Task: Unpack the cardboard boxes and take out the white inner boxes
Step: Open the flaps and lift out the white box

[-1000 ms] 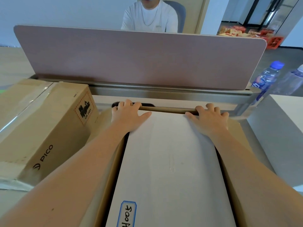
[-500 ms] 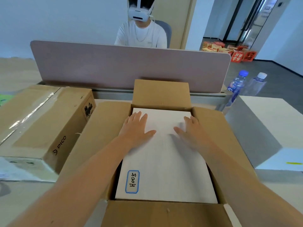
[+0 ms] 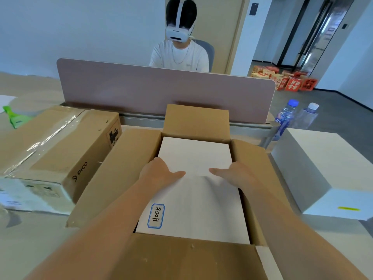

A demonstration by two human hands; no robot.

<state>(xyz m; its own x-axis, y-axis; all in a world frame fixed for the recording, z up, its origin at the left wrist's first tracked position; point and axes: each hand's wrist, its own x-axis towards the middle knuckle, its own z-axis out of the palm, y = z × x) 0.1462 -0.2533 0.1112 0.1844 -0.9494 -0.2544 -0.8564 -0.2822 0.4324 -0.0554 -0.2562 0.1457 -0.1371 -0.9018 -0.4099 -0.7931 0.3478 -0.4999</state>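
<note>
Gripping white inner box (image 3: 199, 190) sides, both hands: left hand (image 3: 159, 172), right hand (image 3: 236, 172).

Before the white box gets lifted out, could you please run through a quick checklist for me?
1. Flaps of the open cardboard box folded clear: ok.
2. Left hand and right hand at opposite sides of the white inner box: ok.
3. Fingers actually under or gripping its edges: cannot tell.
4. Nothing lying on its lid: ok.
5. Free set-down spot: cannot tell; sealed PICO box left, another white box right.
</note>
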